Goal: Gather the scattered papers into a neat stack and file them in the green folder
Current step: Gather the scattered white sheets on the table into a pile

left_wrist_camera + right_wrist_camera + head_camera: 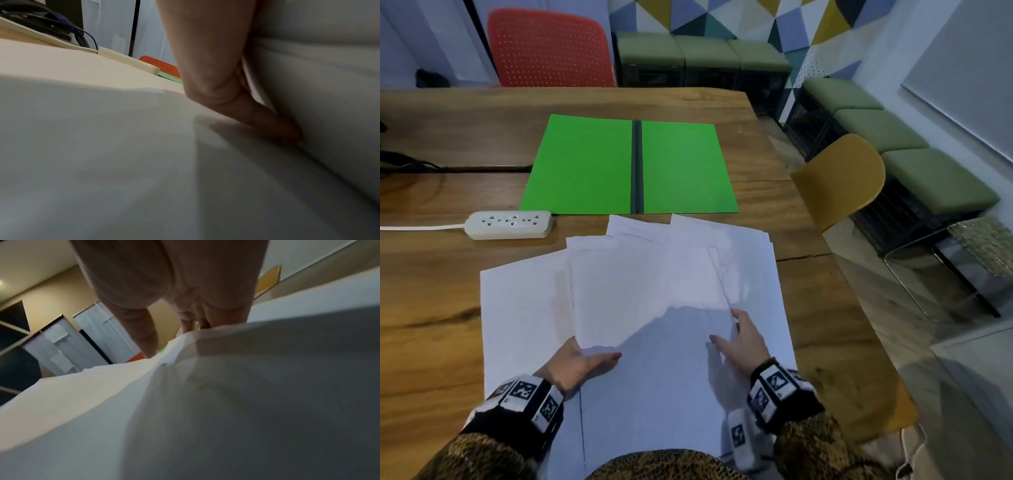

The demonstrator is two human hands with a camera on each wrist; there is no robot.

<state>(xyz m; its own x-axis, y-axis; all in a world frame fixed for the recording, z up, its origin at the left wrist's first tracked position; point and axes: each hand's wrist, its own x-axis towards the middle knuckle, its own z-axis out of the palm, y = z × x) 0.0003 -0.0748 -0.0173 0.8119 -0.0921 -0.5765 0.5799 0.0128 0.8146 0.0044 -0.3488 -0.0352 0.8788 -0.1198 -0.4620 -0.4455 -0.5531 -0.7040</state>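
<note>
The green folder (633, 164) lies open and flat on the far half of the wooden table (438, 308), with a dark spine down its middle. Several white papers (647, 281) spread in a loose fan in front of it. My left hand (592, 353) holds the near left corner of a lifted sheaf, fingers hidden beneath it and thumb against its edge (267, 123). My right hand (726, 327) grips the sheaf's right near edge, thumb on top. In the right wrist view the papers (246, 386) hide the fingertips of that hand (164, 280).
A white power strip (508, 224) with its cord lies left of the papers, just below the folder's corner. Dark cables (400, 161) sit at the table's left edge. A red chair (551, 48) stands behind the table, and a yellow chair (839, 178) to its right.
</note>
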